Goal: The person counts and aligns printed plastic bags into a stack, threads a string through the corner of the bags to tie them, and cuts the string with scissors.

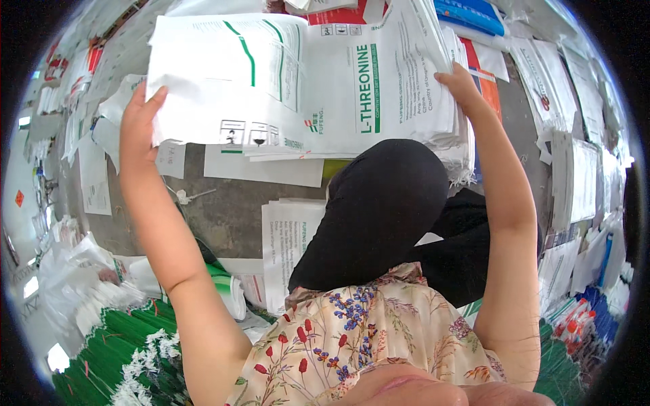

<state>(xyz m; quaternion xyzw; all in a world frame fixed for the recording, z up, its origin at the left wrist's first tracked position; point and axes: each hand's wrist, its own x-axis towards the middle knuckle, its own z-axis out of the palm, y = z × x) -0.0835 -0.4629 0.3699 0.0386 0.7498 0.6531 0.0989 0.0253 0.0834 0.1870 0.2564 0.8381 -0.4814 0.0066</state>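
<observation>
The left hand [141,128] is pinching a flat, smooth white sack [291,91] in its fingers [158,99]. The right hand [466,93] is gripping the layered right edge.

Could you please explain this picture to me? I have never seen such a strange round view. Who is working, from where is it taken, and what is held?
There is no machine here: a person works with two bare hands. The picture comes from the left of two wide cameras on the head, looking down, so edges look bent. The left hand holds the left edge of a flat white printed bag; the right hand grasps at the right edge, where many layers are stacked. Below is a bent knee in black trousers. More white printed sheets or bags lie on the grey floor, with green material at lower left.
</observation>
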